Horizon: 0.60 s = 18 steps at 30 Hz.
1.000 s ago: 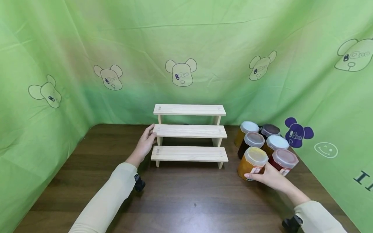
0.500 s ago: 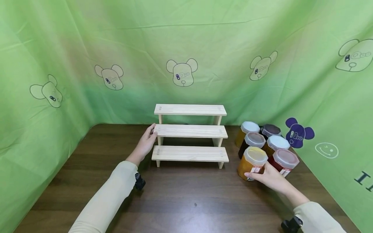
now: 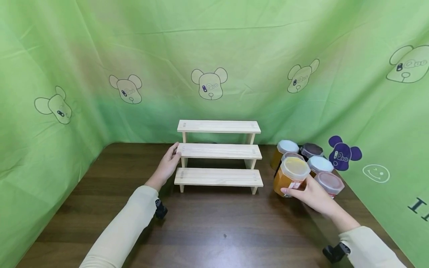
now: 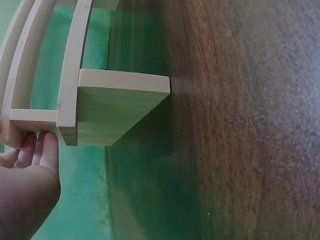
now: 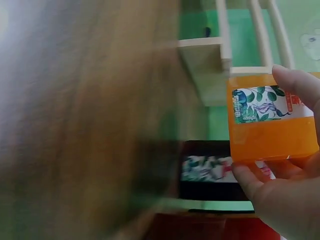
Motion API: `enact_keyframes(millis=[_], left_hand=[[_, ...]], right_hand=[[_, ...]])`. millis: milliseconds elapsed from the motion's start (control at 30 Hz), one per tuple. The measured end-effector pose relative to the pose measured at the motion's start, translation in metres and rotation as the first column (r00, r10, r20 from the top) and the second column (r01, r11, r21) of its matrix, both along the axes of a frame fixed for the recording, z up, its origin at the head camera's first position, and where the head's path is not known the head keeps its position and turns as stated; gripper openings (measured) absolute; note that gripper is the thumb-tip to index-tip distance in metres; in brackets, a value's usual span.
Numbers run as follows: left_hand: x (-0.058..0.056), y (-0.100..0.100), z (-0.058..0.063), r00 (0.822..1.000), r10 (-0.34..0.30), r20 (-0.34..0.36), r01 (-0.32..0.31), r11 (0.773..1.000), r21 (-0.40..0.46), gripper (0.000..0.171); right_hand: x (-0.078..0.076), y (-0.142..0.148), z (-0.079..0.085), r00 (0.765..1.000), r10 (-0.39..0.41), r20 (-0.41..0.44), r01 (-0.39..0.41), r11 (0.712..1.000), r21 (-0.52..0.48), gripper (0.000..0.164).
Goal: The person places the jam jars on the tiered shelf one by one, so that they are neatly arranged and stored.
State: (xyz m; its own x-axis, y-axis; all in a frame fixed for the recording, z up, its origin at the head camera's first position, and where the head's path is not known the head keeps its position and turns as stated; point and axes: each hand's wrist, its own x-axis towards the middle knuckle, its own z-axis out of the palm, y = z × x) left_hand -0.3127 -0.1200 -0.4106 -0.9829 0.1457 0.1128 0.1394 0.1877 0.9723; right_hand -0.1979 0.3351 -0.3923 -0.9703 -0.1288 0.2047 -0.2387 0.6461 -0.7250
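Observation:
My left hand (image 3: pixel 165 168) holds the left end of a pale wooden three-step display shelf (image 3: pixel 218 176) at its middle step. In the left wrist view, its fingers (image 4: pixel 49 152) press against the shelf's side under the board. At the right, my right hand (image 3: pixel 315 197) grips an upright orange jar (image 3: pixel 285 180) with a clear lid, thumb on the near side. The right wrist view shows the jar's leafy printed label (image 5: pixel 260 104) and its base raised off the table. The orange jar partly covers a dark jar (image 5: pixel 207 191) behind it.
Beside the right hand stand a red jar (image 3: pixel 330 181), a white-lidded jar (image 3: pixel 320 163), a dark-lidded jar (image 3: pixel 311 149) and an amber jar (image 3: pixel 277 158). The brown wooden table (image 3: pixel 214 227) meets a green printed cloth (image 3: pixel 207 44) at the back and sides.
My right hand has lifted the orange jar off the table, so it now overlaps the dark jar behind. The left hand and the shelf have stayed in place.

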Motion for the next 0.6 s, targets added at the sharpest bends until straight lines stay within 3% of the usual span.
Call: enact_keyframes(millis=[200, 600], left_hand=[[-0.002, -0.001, -0.002, 1.000, 0.006, -0.003, -0.006, 1.000, 0.003, 0.056], [-0.001, 0.000, -0.003, 1.000, 0.000, -0.028, 0.000, 1.000, -0.008, 0.056]], right_hand=[[-0.006, -0.006, 0.018, 0.999, 0.033, -0.002, -0.033, 0.998, -0.054, 0.072], [-0.025, -0.039, 0.041, 1.000, 0.014, -0.017, -0.016, 0.994, -0.108, 0.070]])
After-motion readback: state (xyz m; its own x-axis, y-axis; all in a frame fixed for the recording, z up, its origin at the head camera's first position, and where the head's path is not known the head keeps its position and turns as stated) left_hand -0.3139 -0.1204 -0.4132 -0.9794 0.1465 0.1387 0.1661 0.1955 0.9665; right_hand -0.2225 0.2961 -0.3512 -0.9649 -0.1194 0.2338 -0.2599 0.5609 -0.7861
